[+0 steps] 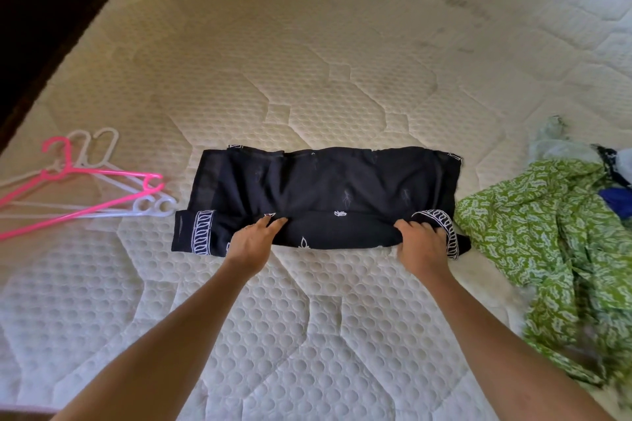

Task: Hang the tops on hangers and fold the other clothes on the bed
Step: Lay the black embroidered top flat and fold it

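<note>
Soft, even daylight; wide-angle bending at the edges; right side slightly blurred.

Both bare arms stretched forward; left hand [252, 242] and right hand [422, 243] side by side, well apart, knuckles up, fingers curled gripping near edge of black garment [325, 191].

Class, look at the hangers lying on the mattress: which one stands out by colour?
The pink hanger, lying left of the black garment. The other hangers under and beside it are white.
</note>
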A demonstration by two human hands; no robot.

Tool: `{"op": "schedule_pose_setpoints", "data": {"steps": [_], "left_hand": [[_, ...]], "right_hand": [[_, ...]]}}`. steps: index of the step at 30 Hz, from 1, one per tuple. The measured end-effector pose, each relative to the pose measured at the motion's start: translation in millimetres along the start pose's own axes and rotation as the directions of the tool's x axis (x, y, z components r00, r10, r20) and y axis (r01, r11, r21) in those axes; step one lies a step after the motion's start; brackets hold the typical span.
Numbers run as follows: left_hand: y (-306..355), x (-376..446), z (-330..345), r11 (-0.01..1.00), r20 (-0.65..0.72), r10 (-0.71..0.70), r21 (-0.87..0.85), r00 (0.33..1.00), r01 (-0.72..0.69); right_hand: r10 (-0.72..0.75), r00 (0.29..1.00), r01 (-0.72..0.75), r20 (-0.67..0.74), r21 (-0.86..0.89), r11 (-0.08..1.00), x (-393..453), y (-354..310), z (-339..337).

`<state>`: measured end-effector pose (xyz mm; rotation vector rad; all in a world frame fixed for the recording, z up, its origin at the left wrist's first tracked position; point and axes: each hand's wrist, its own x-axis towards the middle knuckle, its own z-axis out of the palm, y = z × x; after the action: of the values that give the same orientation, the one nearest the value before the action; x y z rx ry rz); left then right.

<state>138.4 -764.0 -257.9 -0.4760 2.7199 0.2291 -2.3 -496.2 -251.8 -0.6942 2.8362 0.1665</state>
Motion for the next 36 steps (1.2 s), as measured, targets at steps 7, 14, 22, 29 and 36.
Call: {"op": "schedule_pose_setpoints", "data": {"steps": [7,14,22,29,36], "left_hand": [[-3.8,12.8,-33.1,0.999,0.433,-0.023,-0.032,0.901,0.041],[0.2,-1.8,-18.0,0.999,-0.206,0.011,0.042,0.979,-0.003],[-4.4,-16.2,23.6,0.997,0.057,0.027,0.069,0.998,-0.031],[-2.4,3.4,-9.7,0.996,0.028,-0.079,0.029,0.996,0.079],[-13.5,11.0,-32.5,0.984,-0.022,-0.133,0.115,0.991,0.135]], "right_hand": [[0.132,0.947,-0.15,0.292,0.042,0.988,12.9,-2.7,-33.8],[-0.034,0.956,0.039,-0.29,0.013,0.999,-10.5,-1.2,-1.9],[-0.131,0.991,0.131,-0.002,-0.018,0.991,-17.9,-15.4,27.4],[-0.077,0.996,0.079,0.041,-0.056,0.995,11.2,-17.4,-16.9],[0.065,0.984,-0.07,0.163,0.025,0.997,26.7,-14.5,-32.8]]}}
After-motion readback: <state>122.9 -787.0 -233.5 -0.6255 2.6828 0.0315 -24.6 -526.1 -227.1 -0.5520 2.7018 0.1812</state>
